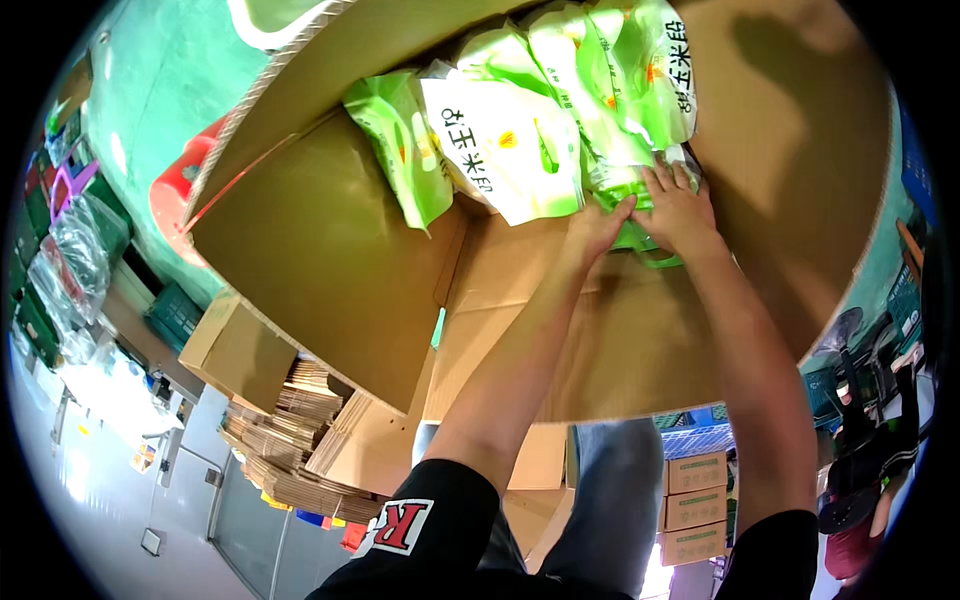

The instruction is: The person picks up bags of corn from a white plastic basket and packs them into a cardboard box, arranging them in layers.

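A large open cardboard box (640, 340) stands before me, with several green-and-white plastic bags inside at its far side. My right hand (682, 210) lies on a green bag (632, 236), fingers stretched out and spread over its top. Beside it, my left hand (598, 228) touches the same bag; its thumb points right, and its other fingers are mostly hidden near the edge of a white-fronted bag (505, 150). To the left leans another green bag (405, 150). Further bags (610, 75) are packed close together at the back right.
Tall box flaps (320, 220) rise on the left and right. Flattened cardboard (300, 430) is stacked at the lower left, near a closed carton (235, 345). Small cartons (695, 508) and a blue crate (695, 432) stand behind me. A red object (180, 190) sits outside the box.
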The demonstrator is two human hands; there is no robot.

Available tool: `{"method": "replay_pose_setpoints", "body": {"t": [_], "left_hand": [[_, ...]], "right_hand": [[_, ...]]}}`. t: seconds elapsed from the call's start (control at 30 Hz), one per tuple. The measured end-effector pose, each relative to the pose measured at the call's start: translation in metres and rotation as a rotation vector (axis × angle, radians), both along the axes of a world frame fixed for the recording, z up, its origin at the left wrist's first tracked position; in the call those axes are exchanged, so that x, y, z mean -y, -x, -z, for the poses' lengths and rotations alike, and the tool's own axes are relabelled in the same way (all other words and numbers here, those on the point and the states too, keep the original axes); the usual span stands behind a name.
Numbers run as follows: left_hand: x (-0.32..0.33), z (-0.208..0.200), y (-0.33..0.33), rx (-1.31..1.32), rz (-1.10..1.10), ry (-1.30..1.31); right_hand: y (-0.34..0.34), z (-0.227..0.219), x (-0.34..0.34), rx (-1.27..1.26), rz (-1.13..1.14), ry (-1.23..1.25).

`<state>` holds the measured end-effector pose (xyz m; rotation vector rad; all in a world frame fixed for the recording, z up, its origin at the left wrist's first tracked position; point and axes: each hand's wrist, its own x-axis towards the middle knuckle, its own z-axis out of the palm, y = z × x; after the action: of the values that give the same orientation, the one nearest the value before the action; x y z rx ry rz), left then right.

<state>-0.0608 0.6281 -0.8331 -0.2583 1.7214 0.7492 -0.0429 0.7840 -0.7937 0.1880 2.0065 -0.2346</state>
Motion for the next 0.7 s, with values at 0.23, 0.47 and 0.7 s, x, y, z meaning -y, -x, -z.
{"method": "replay_pose_setpoints", "body": {"t": [0.23, 0.47, 0.7], "left_hand": [[0.016, -0.04, -0.011, -0.173, 0.069, -0.143], [0.07, -0.259, 0.132, 0.117, -0.077, -0.403], [0.059, -0.26, 0.402, -0.441, -0.127, -0.1]], "right_hand": [[-0.001, -0.006, -0.023, -0.229, 0.078, -0.033], [-0.001, -0.161, 0.036, -0.149, 1.058, 0.575], [-0.069, -0.233, 0.078, -0.527, 1.572, 0.319]]}}
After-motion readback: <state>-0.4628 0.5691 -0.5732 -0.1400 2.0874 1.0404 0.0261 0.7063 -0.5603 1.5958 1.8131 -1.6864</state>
